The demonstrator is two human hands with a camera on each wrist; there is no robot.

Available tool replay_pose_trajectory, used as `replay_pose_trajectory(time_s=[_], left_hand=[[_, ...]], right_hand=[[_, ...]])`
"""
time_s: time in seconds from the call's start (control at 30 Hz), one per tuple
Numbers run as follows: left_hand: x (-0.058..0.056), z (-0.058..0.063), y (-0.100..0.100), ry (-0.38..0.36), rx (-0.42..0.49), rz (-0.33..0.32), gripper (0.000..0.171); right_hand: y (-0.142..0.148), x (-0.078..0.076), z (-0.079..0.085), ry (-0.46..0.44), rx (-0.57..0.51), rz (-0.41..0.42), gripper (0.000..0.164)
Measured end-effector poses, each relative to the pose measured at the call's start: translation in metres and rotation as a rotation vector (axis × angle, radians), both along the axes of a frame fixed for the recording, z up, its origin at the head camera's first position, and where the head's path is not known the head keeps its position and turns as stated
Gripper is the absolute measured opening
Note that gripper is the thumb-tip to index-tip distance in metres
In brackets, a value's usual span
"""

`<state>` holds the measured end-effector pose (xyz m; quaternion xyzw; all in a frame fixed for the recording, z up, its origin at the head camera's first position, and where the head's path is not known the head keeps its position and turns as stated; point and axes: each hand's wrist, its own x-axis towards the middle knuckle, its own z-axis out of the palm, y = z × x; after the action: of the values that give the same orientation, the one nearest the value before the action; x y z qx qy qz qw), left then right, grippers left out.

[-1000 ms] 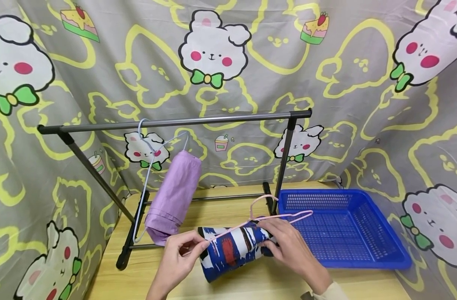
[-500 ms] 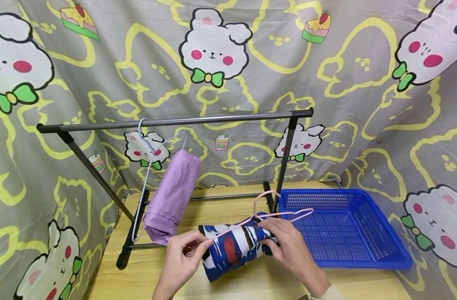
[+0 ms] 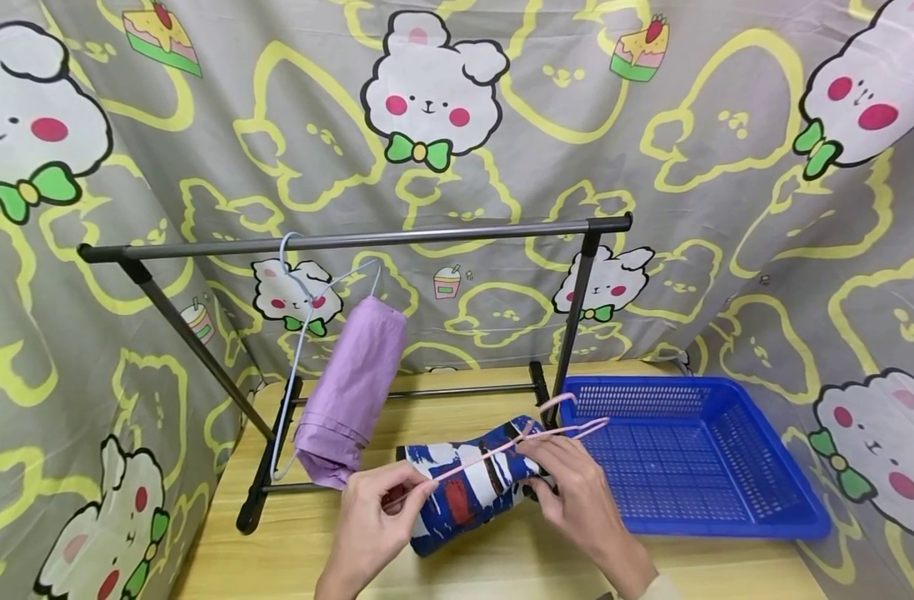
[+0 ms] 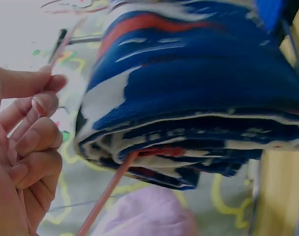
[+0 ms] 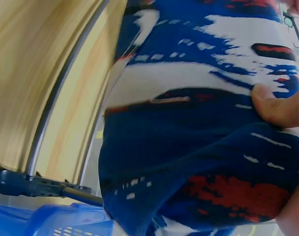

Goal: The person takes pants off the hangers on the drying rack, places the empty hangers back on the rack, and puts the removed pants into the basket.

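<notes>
Pink hanger, hook tipped lower than before; left hand pinching it, right hand clamped on patterned cloth

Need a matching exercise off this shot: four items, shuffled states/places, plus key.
1. pink hanger
2. blue basket
3. light blue hanger
4. purple cloth

A. hooked over the rack
B. draped on a hung hanger
C. pinched by the left hand
D. on the table, right of the rack

Pairs: 1-C, 2-D, 3-A, 4-B
</notes>
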<state>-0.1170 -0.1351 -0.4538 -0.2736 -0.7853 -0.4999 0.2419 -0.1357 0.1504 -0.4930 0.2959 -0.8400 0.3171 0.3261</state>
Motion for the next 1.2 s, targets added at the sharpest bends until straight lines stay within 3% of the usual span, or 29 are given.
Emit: replay_pose_trajectory(time_s=[0.17, 0.3, 0.57, 0.77, 1.03, 1.2], left_hand=[[-0.001, -0.008, 0.003, 0.011, 0.01, 0.02, 0.024], [-0.001, -0.007, 0.003, 0.005, -0.002, 0.044, 0.023], [0.005, -0.008, 0.006, 0.077, -0.077, 0.092, 0.021], [0.006, -0.01, 0.005, 0.112, -0.08, 0.132, 0.023], [0.007, -0.014, 0.007, 0.222, -0.137, 0.212, 0.02], [0.005, -0.017, 0.006, 0.252, -0.12, 0.254, 0.019]], right_hand=[[-0.001, 0.002, 0.005, 0.015, 0.023, -0.012, 0.043], [-0.002, 0.005, 0.006, 0.029, 0.026, -0.027, 0.041], [-0.009, 0.013, 0.016, 0.126, 0.055, -0.042, 0.042], [-0.012, 0.019, 0.023, 0.144, 0.052, -0.049, 0.04], [-0.01, 0.026, 0.027, 0.182, 0.041, -0.081, 0.045], [-0.008, 0.031, 0.027, 0.17, 0.024, -0.104, 0.042]])
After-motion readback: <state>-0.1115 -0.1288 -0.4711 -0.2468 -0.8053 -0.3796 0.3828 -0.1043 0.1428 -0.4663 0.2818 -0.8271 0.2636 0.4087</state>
